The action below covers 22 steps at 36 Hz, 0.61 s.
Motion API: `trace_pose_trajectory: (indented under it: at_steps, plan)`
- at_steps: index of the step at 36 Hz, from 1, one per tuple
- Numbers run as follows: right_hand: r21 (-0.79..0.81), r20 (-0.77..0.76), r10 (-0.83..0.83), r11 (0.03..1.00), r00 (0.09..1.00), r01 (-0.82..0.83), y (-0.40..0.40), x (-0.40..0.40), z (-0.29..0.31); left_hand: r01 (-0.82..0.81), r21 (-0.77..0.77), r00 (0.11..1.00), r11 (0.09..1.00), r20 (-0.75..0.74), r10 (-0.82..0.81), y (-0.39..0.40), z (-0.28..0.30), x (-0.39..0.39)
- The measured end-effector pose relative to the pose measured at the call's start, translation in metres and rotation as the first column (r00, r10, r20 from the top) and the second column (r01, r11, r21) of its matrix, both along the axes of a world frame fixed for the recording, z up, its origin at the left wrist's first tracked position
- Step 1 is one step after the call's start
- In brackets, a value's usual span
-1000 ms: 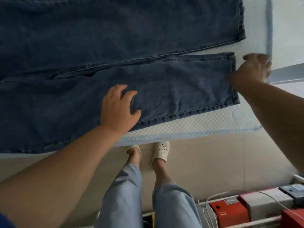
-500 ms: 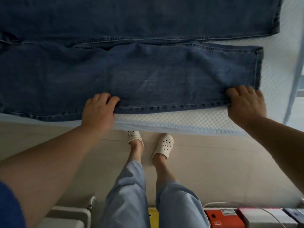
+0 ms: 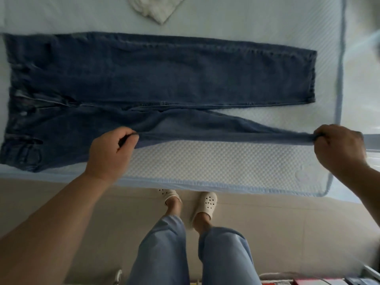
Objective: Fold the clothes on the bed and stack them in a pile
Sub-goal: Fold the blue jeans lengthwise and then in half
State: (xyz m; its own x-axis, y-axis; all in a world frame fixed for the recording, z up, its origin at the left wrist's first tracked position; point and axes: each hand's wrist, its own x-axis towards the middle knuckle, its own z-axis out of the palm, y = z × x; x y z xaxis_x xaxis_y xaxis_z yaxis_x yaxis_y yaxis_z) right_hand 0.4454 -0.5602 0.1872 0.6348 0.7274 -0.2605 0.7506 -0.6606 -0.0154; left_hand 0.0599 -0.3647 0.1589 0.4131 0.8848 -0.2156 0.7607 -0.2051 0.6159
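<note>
Jeans (image 3: 164, 79): heavy matt blue denim, faded patches. Mattress cover (image 3: 226, 163): pale quilted cloth, dimpled weave. White crumpled cloth (image 3: 156, 9), top centre. Slippers (image 3: 206, 204): matt white perforated plastic. Floor (image 3: 287, 233): smooth beige.

No text, label, brand, number or sign could be read anywhere in the head view. The red box (image 3: 310, 282) at the bottom edge was cut off by the frame and showed no legible lettering, and the jeans (image 3: 160, 79) on the bed bore no readable tag or patch.
</note>
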Motion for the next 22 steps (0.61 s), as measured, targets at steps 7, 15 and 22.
trace_pose_trajectory:
  at_steps: [7, 15, 22]
  plan:
    - [0.05, 0.019, -0.018, 0.999, 1.0, 0.017, 0.059, 0.035, 0.009, 0.052, -0.004, 0.998, 0.999, -0.024, -0.052, 0.094, 0.013, 0.056]
    - [-0.056, 0.125, 0.104, 0.994, 0.987, -0.098, 0.164, 0.112, -0.056, 0.108, -0.122, 0.947, 0.987, -0.289, -0.14, 0.219, -0.049, 0.146]
    - [-0.069, 0.13, -0.016, 0.997, 0.991, 0.025, 0.2, 0.146, -0.141, 0.167, 0.008, 0.909, 0.986, -0.388, -0.151, 0.243, -0.127, 0.195]
